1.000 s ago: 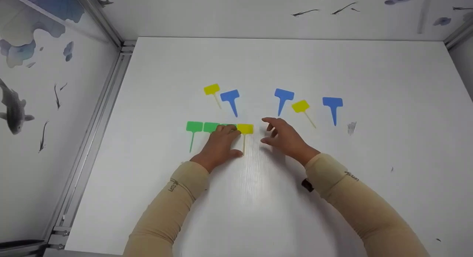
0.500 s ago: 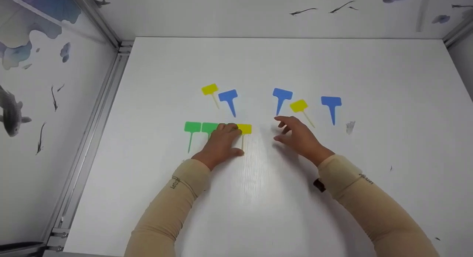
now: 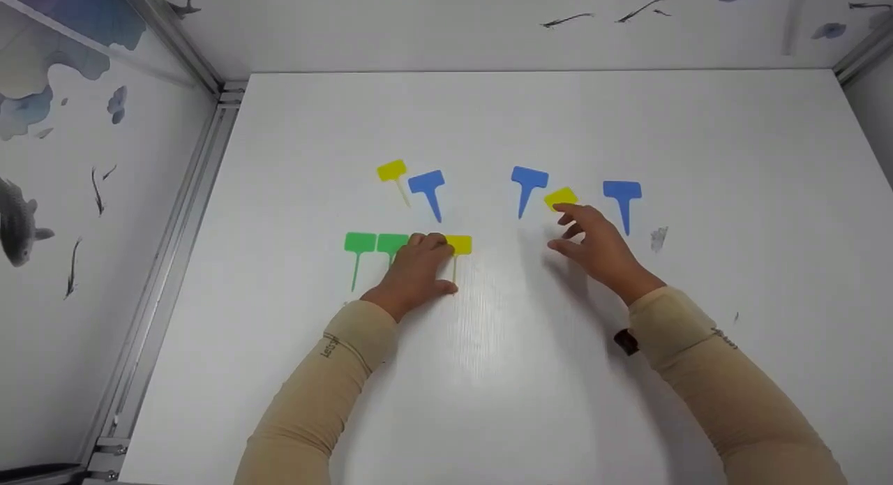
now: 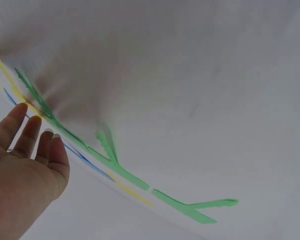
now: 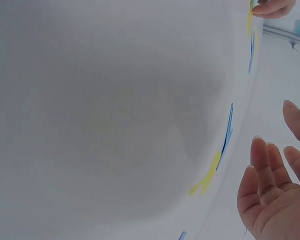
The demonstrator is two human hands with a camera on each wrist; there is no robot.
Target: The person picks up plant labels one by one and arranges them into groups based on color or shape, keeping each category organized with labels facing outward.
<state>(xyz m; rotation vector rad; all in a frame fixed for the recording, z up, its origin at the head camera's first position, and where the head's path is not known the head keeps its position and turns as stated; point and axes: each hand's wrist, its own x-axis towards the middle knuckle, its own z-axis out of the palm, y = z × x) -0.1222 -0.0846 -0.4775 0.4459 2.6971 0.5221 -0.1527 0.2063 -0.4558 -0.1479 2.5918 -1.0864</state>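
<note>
T-shaped plant labels lie on the white table. My left hand (image 3: 413,272) rests over a row of them, fingertips between a green label (image 3: 392,243) and a yellow label (image 3: 459,245), its thumb at the yellow stem. Another green label (image 3: 360,242) ends the row on the left. A third green label (image 4: 36,95), covered by the hand in the head view, shows in the left wrist view. My right hand (image 3: 601,244), fingers loosely bent and holding nothing, hovers over a yellow label (image 3: 560,197), hiding its stem. That yellow label (image 5: 208,175) stands apart from the fingers in the right wrist view.
Behind the row lie a yellow label (image 3: 392,170) and a blue label (image 3: 427,185). Another blue label (image 3: 529,179) is left of my right hand, and one more blue label (image 3: 622,193) is to its right. A grey smudge (image 3: 658,239) marks the table (image 3: 446,401).
My right hand has moved right and slightly forward, from beside the row to over the loose yellow label. The left hand stays at the row. The head view has shifted slightly.
</note>
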